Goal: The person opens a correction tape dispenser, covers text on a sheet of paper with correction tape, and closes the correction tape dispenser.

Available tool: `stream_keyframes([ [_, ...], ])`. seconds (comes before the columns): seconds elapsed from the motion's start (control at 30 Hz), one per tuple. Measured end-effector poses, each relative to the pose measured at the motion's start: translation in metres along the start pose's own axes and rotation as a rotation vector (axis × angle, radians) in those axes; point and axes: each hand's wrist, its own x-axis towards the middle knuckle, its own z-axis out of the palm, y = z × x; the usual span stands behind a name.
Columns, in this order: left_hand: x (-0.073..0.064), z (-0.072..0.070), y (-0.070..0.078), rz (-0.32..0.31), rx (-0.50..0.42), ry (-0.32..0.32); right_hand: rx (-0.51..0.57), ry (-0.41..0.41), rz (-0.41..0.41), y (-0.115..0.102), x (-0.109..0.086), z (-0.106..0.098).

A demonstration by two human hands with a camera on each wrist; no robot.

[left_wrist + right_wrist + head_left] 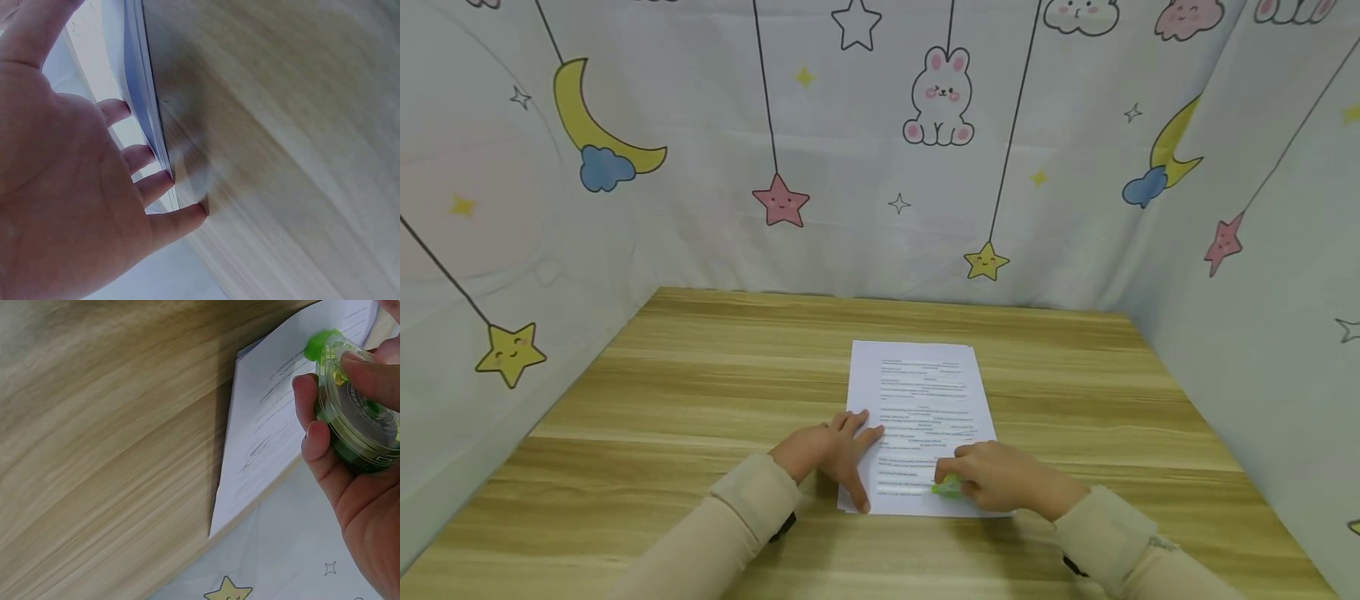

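A stack of printed paper sheets [865, 375] lies on the table, and white strips cover parts of several text lines. My right hand [1000, 477] grips a green correction tape dispenser [951, 487] over the lower lines of the top sheet. In the right wrist view, the clear round body of the correction tape [359, 412] sits between thumb and fingers, its green tip at the paper. My left hand [835, 454] rests with spread fingers on the sheets' left edge. The left wrist view shows those fingers [165, 228] straight along the stacked edge, one reaching the wood.
The wood-grain table [715, 375] extends around the sheets on all sides. Behind it and at both sides hangs a white curtain [865, 258] printed with stars, moons and a rabbit.
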Motion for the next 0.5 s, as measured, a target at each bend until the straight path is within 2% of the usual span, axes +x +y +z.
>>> stream_keyframes([
  [0.5,0.01,0.007,-0.006,0.034,-0.039,0.022,0.038,0.004,0.027,0.013,-0.02,-0.002],
])
